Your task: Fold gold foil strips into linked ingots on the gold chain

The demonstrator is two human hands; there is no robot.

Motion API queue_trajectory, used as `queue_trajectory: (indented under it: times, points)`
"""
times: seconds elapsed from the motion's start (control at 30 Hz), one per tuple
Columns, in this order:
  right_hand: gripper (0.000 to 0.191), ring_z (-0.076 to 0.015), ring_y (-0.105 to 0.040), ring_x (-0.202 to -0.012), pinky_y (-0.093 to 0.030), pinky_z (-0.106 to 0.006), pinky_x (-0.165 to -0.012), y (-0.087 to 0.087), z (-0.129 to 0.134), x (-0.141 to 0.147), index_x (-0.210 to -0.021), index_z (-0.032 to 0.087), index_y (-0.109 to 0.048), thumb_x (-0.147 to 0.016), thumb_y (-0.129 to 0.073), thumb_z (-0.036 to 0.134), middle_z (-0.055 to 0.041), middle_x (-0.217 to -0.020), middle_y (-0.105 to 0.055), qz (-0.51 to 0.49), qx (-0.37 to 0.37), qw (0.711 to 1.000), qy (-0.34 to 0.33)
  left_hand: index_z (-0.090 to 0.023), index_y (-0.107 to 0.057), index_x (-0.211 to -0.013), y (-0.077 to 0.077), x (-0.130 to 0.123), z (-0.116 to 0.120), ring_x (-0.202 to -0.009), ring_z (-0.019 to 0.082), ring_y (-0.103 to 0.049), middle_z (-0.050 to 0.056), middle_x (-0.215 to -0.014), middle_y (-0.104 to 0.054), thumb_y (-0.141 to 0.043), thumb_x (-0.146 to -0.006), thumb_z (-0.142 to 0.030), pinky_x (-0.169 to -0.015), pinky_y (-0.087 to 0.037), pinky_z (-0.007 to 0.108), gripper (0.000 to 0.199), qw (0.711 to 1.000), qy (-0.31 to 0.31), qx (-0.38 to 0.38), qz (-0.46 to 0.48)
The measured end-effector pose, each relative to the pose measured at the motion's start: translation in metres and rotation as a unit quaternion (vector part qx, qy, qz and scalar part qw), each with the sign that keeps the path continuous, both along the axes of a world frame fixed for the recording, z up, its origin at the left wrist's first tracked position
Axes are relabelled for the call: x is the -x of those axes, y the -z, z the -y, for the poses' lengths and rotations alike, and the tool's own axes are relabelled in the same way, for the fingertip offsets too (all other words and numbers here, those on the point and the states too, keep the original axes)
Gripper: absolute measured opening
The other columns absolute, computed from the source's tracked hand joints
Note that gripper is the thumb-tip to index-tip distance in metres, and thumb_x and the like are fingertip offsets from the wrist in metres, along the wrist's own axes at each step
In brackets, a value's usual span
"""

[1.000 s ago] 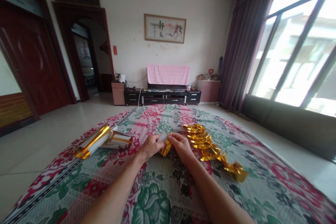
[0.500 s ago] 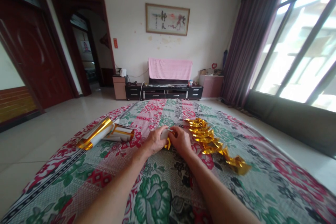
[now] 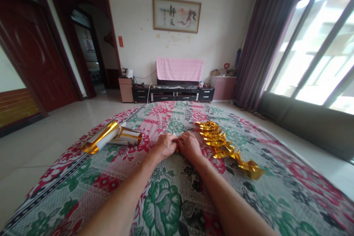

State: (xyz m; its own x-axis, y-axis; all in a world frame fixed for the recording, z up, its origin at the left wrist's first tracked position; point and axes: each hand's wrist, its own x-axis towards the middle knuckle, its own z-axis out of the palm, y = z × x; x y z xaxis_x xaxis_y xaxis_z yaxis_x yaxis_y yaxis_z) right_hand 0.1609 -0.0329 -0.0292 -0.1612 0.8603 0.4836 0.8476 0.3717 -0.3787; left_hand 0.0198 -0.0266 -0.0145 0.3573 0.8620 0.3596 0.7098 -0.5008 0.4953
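Note:
My left hand [image 3: 166, 145] and my right hand [image 3: 190, 146] meet over the middle of the patterned cloth [image 3: 162, 206]. Their fingers are closed together on a small piece of gold foil paper [image 3: 177, 150], of which only a sliver shows below the fingers. To the right lies a row of folded gold foil pieces [image 3: 217, 140], overlapping one another and trailing toward me. Left of my hands rest two loosely rolled sheets of gold-and-white foil paper [image 3: 103, 136], one lying partly over the other.
A round table or bed surface under the cloth fills the foreground. Beyond it stands a low black cabinet [image 3: 177, 95] with a pink cloth [image 3: 179, 69] draped over a screen. Purple curtains [image 3: 260, 44] and a window are at right, a dark red door [image 3: 33, 48] at left.
My fingers have closed over the foil piece, whose pale side showed between them before and is now hidden. The view has tilted slightly downward or shifted; the other foil lies as it did.

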Motion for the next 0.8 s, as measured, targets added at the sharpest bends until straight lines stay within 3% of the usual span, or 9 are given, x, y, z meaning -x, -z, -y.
queue_trajectory:
  times: [0.3, 0.57, 0.8]
  points:
    - [0.020, -0.0156, -0.050, -0.079, -0.035, -0.024, -0.074, -0.003, 0.004, -0.001, -0.070, 0.017, -0.063, -0.081, -0.046, 0.016, -0.0052, -0.075, -0.058, 0.035, -0.023, 0.999, -0.031, -0.020, -0.069, -0.088, 0.004, 0.007, 0.001, -0.083, 0.018, -0.056, 0.006, -0.084, -0.059, -0.052, -0.073, -0.021, -0.078, -0.043, 0.027, 0.022, 0.997, 0.015, -0.043, -0.060]
    - [0.022, -0.0147, -0.051, -0.082, -0.035, -0.025, -0.077, -0.004, 0.007, -0.006, -0.074, 0.017, -0.065, -0.081, -0.045, 0.014, -0.0051, -0.079, -0.060, 0.022, -0.031, 0.996, -0.076, -0.020, -0.068, -0.086, 0.009, 0.019, 0.001, -0.116, 0.024, -0.044, 0.007, -0.125, -0.049, -0.056, -0.073, -0.023, -0.100, -0.034, 0.037, 0.018, 0.991, 0.047, -0.103, -0.064]
    - [0.017, -0.0154, -0.052, -0.087, -0.036, -0.028, -0.082, -0.003, 0.009, -0.011, -0.079, 0.017, -0.063, -0.080, -0.047, 0.013, -0.0056, -0.088, -0.060, 0.017, -0.016, 0.992, -0.122, -0.020, -0.066, -0.090, 0.017, 0.020, -0.004, -0.103, 0.016, -0.055, 0.003, -0.105, -0.063, -0.050, -0.079, -0.019, -0.096, -0.041, 0.030, 0.019, 0.984, 0.120, -0.118, -0.050]
